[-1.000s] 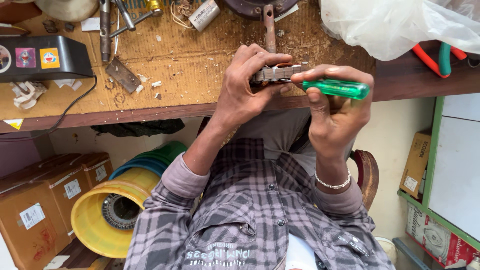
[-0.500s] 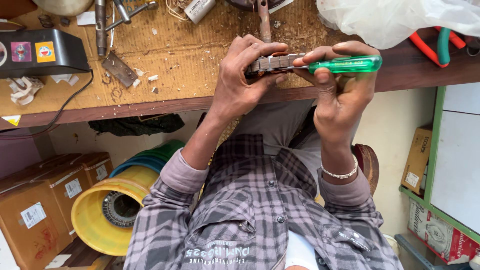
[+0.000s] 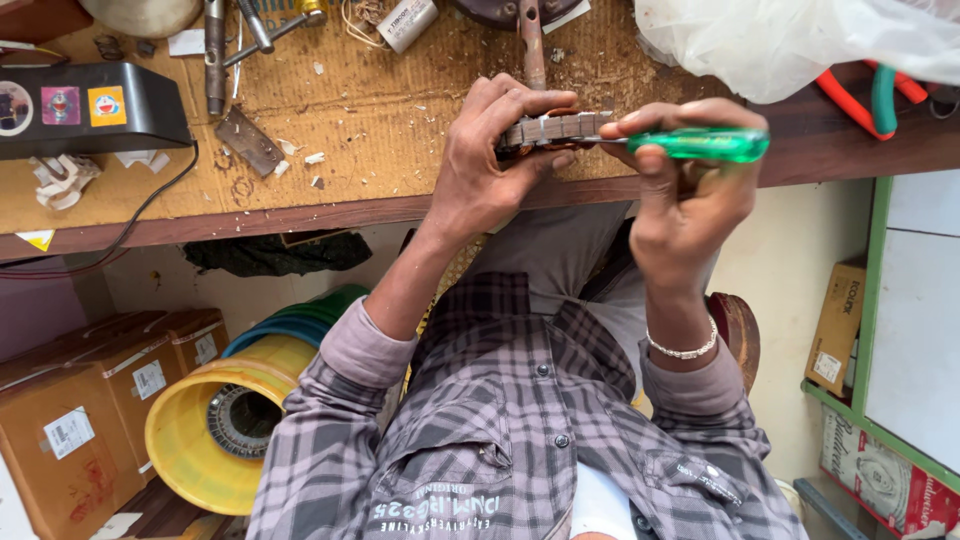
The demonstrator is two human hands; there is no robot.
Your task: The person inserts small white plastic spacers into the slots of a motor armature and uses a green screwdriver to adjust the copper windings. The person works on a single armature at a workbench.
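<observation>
Now my left hand (image 3: 490,170) pinches the small ridged brown metal block (image 3: 556,128) w/ fingers wrapped tight; right hand (image 3: 690,190) fists the translucent green-handled screwdriver (image 3: 700,144). Block prob stiff, hefty; best held by its sides.

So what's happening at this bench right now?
A person in a checked shirt sits at a cluttered wooden workbench. The left hand holds a small, flat, ribbed metal part at the bench edge. The right hand has its grip on a green-handled screwdriver, lying level with its tip at that part. Red and green pliers lie to the right, and a black box with stickers sits to the left.
</observation>
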